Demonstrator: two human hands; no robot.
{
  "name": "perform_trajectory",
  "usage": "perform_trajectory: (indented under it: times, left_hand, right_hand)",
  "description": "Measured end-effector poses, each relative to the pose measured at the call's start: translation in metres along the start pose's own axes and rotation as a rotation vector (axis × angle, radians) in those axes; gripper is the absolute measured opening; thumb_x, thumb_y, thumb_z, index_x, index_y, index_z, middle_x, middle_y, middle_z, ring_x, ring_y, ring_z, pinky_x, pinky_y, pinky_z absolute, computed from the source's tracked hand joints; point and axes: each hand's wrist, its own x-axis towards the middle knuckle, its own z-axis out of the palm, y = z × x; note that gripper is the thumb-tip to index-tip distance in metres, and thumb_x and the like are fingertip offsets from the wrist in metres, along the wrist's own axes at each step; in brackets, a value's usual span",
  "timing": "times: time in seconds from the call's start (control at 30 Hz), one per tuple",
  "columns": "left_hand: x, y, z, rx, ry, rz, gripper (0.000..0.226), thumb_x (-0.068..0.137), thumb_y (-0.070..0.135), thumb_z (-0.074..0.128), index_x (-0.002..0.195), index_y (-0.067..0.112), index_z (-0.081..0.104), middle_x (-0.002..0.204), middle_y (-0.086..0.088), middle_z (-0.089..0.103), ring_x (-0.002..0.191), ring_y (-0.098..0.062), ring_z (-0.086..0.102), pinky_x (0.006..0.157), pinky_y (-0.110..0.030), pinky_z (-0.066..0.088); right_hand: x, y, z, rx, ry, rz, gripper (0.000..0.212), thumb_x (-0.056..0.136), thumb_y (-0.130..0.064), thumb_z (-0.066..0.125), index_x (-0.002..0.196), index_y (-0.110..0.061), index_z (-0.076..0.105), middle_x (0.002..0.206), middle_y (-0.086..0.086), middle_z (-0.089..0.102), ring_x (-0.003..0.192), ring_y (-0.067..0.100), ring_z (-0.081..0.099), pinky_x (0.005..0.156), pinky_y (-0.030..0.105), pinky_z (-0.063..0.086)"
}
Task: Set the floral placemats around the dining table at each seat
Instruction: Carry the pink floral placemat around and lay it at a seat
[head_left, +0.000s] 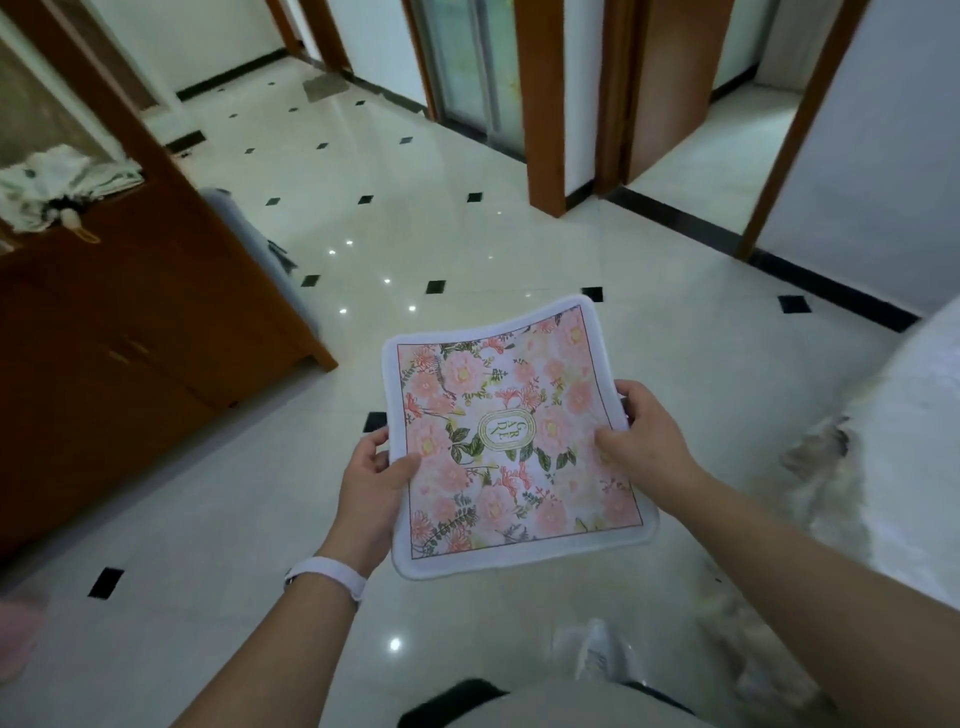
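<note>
Between two bare hands, above a glossy tiled floor, a square floral placemat (511, 441) with pink blossoms, green leaves and a white fabric border is held up flat, its printed face turned to the camera. At its centre sits a small oval emblem with lettering. The left hand (371, 478) pinches the mat's left edge, thumb pressed on the printed face and the other fingers curled behind the border. The right hand (641, 434) grips the right edge the same way, thumb lying across the flowers and fingers wrapped around the rim behind. Both grips are closed on the cloth, which bows slightly between them, its far edge curving upward. Whether it is a single mat or several stacked cannot be told.

A white band (326, 576) circles the left wrist. Both forearms reach in from the lower edge of the view.

Under the mat lies the cream polished tile floor (415, 234) with small black diamond insets and bright spots of reflected light. To the left stands a reddish-brown wooden cabinet (135, 322), with a folded white patterned umbrella (57, 182) resting on its shelf. Along the right edge a white cloth-covered surface (904, 415) shows, blurred. Farther back, brown wooden door frames (545, 104) and a frosted glass sliding door (478, 62) line the hallway. A blurred white shoe (597, 649) appears near the bottom.
</note>
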Motion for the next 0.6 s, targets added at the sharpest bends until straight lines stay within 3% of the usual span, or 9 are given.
perform_trajectory:
  times: [0.1, 0.27, 0.37, 0.47, 0.6]
  left_hand:
    - [0.032, 0.008, 0.037, 0.011, -0.084, -0.016, 0.034, 0.091, 0.006, 0.062, 0.12, 0.024, 0.054, 0.099, -0.01, 0.073, 0.083, -0.033, 0.073, 0.07, -0.05, 0.06]
    - [0.085, 0.021, 0.091, 0.018, -0.244, -0.051, 0.036, 0.091, 0.002, 0.06, 0.116, 0.027, 0.056, 0.101, -0.011, 0.073, 0.087, -0.034, 0.072, 0.071, -0.05, 0.059]
    - [0.12, 0.03, 0.117, 0.047, -0.33, -0.051, 0.038, 0.091, 0.0, 0.06, 0.12, 0.024, 0.055, 0.099, -0.011, 0.072, 0.083, -0.032, 0.072, 0.065, -0.043, 0.059]
    - [0.165, 0.042, 0.142, 0.067, -0.411, -0.048, 0.04, 0.09, -0.001, 0.06, 0.124, 0.02, 0.054, 0.099, -0.012, 0.071, 0.077, -0.028, 0.071, 0.058, -0.036, 0.057]
    - [0.227, 0.074, 0.176, 0.076, -0.562, -0.033, 0.036, 0.091, -0.002, 0.059, 0.11, 0.028, 0.058, 0.096, -0.01, 0.072, 0.076, -0.027, 0.072, 0.061, -0.04, 0.058]
  right_hand:
    - [0.021, 0.003, -0.027, 0.045, 0.101, 0.05, 0.041, 0.086, -0.007, 0.059, 0.118, -0.031, 0.051, 0.1, -0.001, 0.065, 0.081, 0.022, 0.068, 0.069, 0.039, 0.06]
    - [0.05, 0.011, -0.056, 0.039, 0.264, 0.118, 0.041, 0.085, -0.006, 0.059, 0.115, -0.032, 0.052, 0.098, 0.001, 0.065, 0.076, 0.026, 0.069, 0.067, 0.042, 0.06]
    - [0.067, 0.008, -0.065, 0.053, 0.341, 0.147, 0.04, 0.085, -0.005, 0.059, 0.114, -0.031, 0.052, 0.097, 0.0, 0.065, 0.077, 0.027, 0.069, 0.068, 0.048, 0.06]
    - [0.089, -0.001, -0.07, 0.051, 0.426, 0.177, 0.04, 0.086, -0.005, 0.059, 0.116, -0.029, 0.052, 0.099, -0.002, 0.065, 0.079, 0.024, 0.069, 0.069, 0.045, 0.061]
    - [0.127, -0.022, -0.07, 0.065, 0.573, 0.23, 0.039, 0.085, -0.006, 0.058, 0.116, -0.03, 0.051, 0.1, -0.005, 0.065, 0.08, 0.016, 0.069, 0.062, 0.033, 0.059]
